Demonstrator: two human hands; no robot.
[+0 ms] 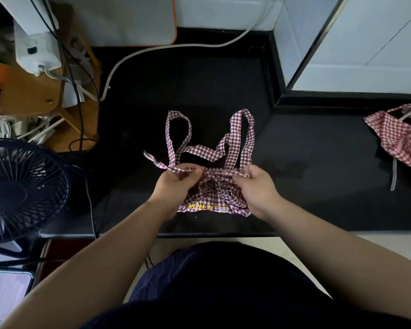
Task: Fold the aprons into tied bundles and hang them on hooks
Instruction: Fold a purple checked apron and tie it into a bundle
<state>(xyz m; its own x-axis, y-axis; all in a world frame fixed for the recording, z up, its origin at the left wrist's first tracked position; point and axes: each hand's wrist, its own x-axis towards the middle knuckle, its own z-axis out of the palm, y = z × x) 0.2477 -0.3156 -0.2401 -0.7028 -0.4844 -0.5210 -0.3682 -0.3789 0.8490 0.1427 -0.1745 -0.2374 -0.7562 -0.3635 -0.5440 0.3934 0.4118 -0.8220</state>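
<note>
A red-and-white checked apron [214, 198] lies folded into a small bundle on the black counter [306, 186], near its front edge. Yellow lettering shows along its near hem. Its long straps [242, 138] loop away across the counter. My left hand [176, 184] pinches one strap at the bundle's left top. My right hand [254, 186] grips the other strap at the right top. Between the hands the straps cross in a knot over the bundle. A second checked apron [399, 141] lies crumpled at the counter's right edge.
A dark fan [22, 188] stands at the left. Behind it sit a wooden stand [57, 96] with cables and a white device. A white cable [176, 47] curves across the counter's back. White tiled walls rise at the rear and right.
</note>
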